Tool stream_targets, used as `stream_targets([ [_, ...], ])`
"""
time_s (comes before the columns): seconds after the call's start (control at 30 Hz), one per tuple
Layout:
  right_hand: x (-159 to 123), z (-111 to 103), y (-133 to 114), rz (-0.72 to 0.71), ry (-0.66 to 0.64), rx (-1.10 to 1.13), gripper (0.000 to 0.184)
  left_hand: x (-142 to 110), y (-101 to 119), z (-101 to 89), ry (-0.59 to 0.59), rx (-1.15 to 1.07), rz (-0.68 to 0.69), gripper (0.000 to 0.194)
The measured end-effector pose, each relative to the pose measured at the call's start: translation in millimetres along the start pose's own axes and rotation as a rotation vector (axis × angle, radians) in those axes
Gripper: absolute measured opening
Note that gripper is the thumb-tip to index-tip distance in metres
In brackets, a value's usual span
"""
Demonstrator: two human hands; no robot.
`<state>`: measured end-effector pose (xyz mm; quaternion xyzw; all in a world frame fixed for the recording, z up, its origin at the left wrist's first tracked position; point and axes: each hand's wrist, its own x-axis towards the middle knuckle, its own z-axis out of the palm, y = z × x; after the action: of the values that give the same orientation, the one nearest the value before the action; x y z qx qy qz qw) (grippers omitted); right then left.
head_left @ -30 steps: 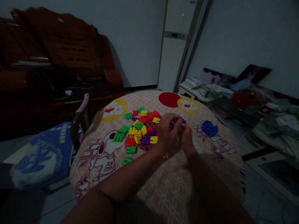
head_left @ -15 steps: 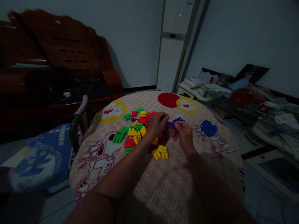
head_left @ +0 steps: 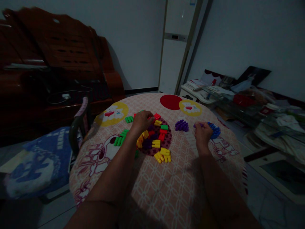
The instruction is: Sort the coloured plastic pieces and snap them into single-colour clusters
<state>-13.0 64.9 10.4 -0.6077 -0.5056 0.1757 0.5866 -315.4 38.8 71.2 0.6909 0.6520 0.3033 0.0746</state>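
Note:
My left hand (head_left: 142, 122) hovers over the far left part of a loose pile of toy building blocks. Its fingers bend toward the right, apart from the thumb, and no block shows in them. Under and around it lie green blocks (head_left: 121, 137), yellow blocks (head_left: 156, 143), red blocks (head_left: 162, 136) and dim purple ones. Further right, my right hand (head_left: 203, 133) pinches a small purple building block (head_left: 198, 125). A blue cluster of knobbed blocks (head_left: 215, 131) lies just behind that hand, partly covered. Between the hands sits a purple cluster of blocks (head_left: 181, 125).
A patterned cloth covers the round table (head_left: 164, 187). On the left stands a chair (head_left: 77, 127) with a blue cloth (head_left: 40, 159), before a wooden sofa (head_left: 64, 51). A cluttered glass-topped cabinet (head_left: 247, 106) is on the right, and a tall white air conditioner (head_left: 172, 60) at the back.
My hands have moved apart from the purple piece they both held. The left went left over the pile; the right went right with a purple block, toward the blue cluster.

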Motion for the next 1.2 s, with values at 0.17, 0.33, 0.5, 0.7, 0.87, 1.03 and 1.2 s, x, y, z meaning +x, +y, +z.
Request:
stream_targets([
  [0.17, 14, 0, 19, -0.021, -0.024, -0.277, 0.032, 2, -11, 3.0, -0.042, 0.014, -0.021, 0.020],
  [0.33, 18, 11, 23, -0.047, -0.140, -0.341, 0.038, 3, -14, 7.6, -0.045, 0.029, -0.017, 0.022],
  [0.5, 17, 14, 23, -0.048, -0.236, -0.280, 0.050, 5, -16, 11.2, -0.065, 0.027, -0.009, 0.026],
  [0.7, 15, 12, 15, -0.026, -0.287, -0.270, 0.056, 2, -8, 9.6, -0.077, -0.016, -0.015, 0.023],
  [0.87, 12, 11, 17, -0.058, -0.234, -0.250, 0.050, -1, 6, 9.2, -0.274, 0.011, 0.073, 0.024],
  [1.03, 5, 9, 12, -0.193, -0.058, -0.213, 0.042, -10, 16, 15.0, -0.518, 0.173, 0.134, 0.023],
  [1.2, -17, 12, -9, -0.346, -0.056, -0.150, 0.039, -13, 20, 19.0, -0.517, 0.264, 0.108, 0.018],
])
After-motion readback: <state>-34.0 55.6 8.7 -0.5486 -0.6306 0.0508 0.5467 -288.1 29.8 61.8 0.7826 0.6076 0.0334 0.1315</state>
